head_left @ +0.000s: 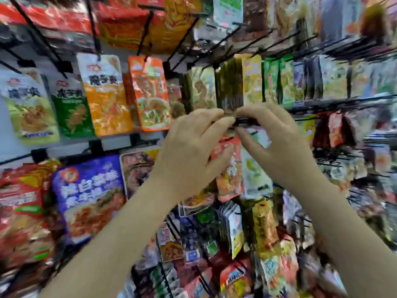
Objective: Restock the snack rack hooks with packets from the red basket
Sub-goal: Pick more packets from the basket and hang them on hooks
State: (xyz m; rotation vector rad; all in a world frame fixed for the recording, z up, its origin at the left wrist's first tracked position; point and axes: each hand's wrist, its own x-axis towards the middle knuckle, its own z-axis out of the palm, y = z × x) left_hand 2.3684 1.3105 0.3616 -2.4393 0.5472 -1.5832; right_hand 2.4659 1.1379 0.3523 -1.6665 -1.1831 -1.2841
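Both hands raised to the middle of the frame, meeting at the end of a black hook [247, 121]. Left hand [193, 147] with thumb and forefinger pinched on the top edge of a small dark packet [231, 112], other fingers loosely spread below. Right hand [272, 143] pinching the same packet from the other side, fingertips touching those of the left hand. Held right at the tip of the hook; cannot tell if already threaded on it, since blurred there. Just behind, a tight row of dark green packets [229, 84] on the hook above, with a yellow packet [252, 80] at its right edge. Little free room around the hands: an orange packet [150, 93] close at left, a red-orange packet [229, 168] and a pale green packet [255, 173] hanging directly under the hands. At upper left, white wall [120, 141] showing between rows, the only bare strip. At lower left, a big purple packet [90, 194]. Toward the right edge, many black hook rods [322, 44] sticking out to the viewer, very blurred. Red basket not in view.
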